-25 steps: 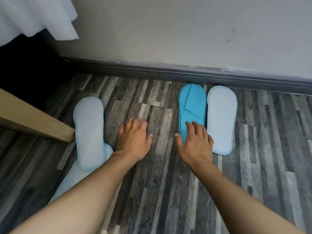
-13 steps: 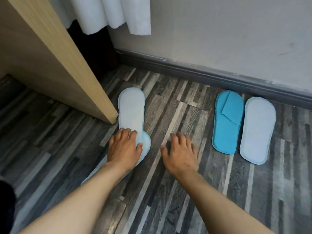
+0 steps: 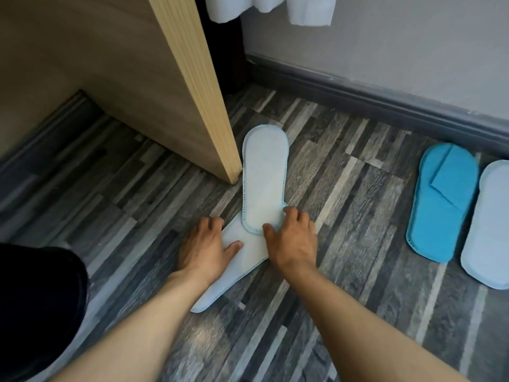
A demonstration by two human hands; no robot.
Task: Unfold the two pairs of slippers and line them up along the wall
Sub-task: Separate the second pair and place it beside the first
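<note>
Slippers, second pair, pale soles up: upper slipper (image 3: 264, 183) lies with its long axis running 12 to 6 o'clock, far end toward the wall (image 3: 413, 51), near end overlapping the lower slipper (image 3: 234, 268), whose axis runs from 1 toward 7 o'clock. Your left hand (image 3: 202, 250) rests flat on the lower slipper, fingers spread, thumb on the sole, gripping nothing. Your right hand (image 3: 293, 239) lies with fingers curled over the upper slipper's near end, thumb on its stitched edge; a firm grip cannot be told. Wooden panel (image 3: 192, 86) corner stands just beside the upper slipper at 9 o'clock. Bare floor (image 3: 344, 188) lies open at 3 o'clock, between it and the blue slipper (image 3: 446, 199). Pale slipper (image 3: 490, 224) lies just beside the blue one, both pointing at the skirting (image 3: 385, 100).
</note>
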